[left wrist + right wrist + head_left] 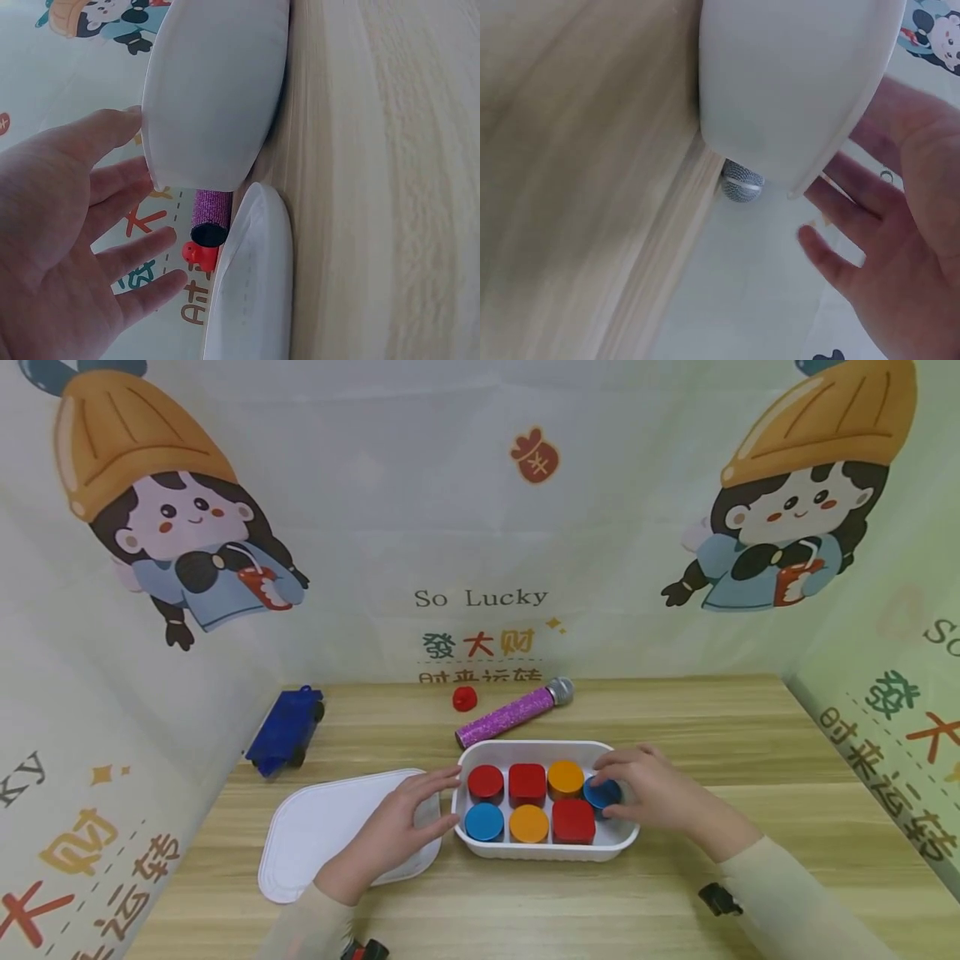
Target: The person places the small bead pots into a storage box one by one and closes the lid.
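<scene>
A white oblong plastic box [547, 852] holds several round and square-topped pieces in red, orange and blue. My right hand [656, 789] reaches over the box's right end, finger and thumb around a blue round piece [602, 793] beside a red square one [573, 821]. In the right wrist view, the box wall hides the fingertips of this hand [900, 202]. At the opposite end, my left hand [397, 827] has its thumb and fingertips right at the rim. The left wrist view shows that hand [75, 232] with fingers spread, the thumb tip against the box's edge [217, 97].
A white lid [322, 827] lies left of the box, partly under my left forearm. Behind the box are a glittery purple microphone [513, 714] and a small red toy duck [465, 698]. A dark blue toy car [285, 731] stands at the table's back left, near the printed cloth wall.
</scene>
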`<state>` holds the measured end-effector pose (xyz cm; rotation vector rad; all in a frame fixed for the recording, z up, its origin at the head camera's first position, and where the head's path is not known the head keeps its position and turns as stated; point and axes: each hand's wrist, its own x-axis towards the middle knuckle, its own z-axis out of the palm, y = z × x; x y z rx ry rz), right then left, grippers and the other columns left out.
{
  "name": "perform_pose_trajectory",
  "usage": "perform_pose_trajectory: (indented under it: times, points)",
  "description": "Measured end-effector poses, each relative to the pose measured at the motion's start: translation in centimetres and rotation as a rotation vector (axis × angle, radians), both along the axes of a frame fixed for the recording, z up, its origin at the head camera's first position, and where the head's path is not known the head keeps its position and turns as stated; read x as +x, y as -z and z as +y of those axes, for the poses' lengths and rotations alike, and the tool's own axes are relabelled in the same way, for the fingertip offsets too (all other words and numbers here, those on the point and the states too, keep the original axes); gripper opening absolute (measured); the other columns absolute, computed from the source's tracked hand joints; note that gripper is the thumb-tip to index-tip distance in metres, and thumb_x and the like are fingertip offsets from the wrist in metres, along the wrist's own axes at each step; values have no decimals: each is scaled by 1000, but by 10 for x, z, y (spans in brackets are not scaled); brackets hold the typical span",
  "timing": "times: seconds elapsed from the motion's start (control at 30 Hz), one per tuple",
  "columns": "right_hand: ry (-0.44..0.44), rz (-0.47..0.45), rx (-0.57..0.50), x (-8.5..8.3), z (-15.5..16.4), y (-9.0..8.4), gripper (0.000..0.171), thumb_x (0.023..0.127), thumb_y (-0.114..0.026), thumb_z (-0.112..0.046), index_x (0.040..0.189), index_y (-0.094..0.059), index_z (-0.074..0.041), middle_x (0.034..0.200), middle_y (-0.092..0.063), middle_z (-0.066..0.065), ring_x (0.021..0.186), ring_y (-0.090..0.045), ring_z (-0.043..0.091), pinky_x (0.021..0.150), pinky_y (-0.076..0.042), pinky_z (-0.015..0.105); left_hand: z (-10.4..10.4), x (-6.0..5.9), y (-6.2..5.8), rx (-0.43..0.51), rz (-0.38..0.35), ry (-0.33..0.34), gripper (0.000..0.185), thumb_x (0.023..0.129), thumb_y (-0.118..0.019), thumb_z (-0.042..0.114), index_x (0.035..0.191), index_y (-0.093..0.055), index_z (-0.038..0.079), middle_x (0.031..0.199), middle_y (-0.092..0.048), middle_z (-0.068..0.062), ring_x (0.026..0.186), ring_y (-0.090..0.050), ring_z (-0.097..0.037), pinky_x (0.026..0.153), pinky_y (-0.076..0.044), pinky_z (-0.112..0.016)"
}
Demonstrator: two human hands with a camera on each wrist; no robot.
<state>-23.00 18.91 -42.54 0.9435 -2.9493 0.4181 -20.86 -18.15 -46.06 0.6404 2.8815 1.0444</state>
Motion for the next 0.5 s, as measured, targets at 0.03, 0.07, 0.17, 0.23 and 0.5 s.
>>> perform_pose_trajectory:
  times: [0.03,0.07,0.17,0.23,0.5]
  points:
    - [8,15,-27,2,2,0,32,77,-81,-27,106,-72,-16,122,-64,5,116,-56,27,103,-39,57,0,0,0,-1,-8,-1,49,87,-69,38,133,-56,28,147,-42,21,137,-40,-14,112,-37,-47]
    - [16,30,-61,4,4,1,31,77,-80,-26,106,-72,-17,123,-64,5,117,-55,28,103,-40,57,0,0,0,-1,-10,-2,49,87,-69,38,133,-56,29,146,-42,21,137,-40,-14,112,-37,-47]
    - [29,88,-171,9,13,5,28,79,-79,-25,105,-72,-16,123,-63,5,118,-54,28,101,-45,55,0,0,-1,3,-11,-2,49,87,-70,38,133,-57,29,146,-42,21,137,-40,-14,112,-37,-47]
    - [28,122,-238,12,20,9,27,79,-79,-23,104,-72,-16,123,-63,5,117,-55,27,99,-47,53,0,0,-1,5,-10,-1,48,87,-70,38,132,-57,29,146,-43,21,137,-41,-15,112,-38,-47]
    - [34,117,-380,24,43,27,30,79,-79,-24,108,-71,-18,127,-62,0,118,-58,21,103,-46,30,0,0,0,-31,13,-3,49,87,-69,40,133,-56,30,146,-43,20,137,-40,-14,111,-38,-48]
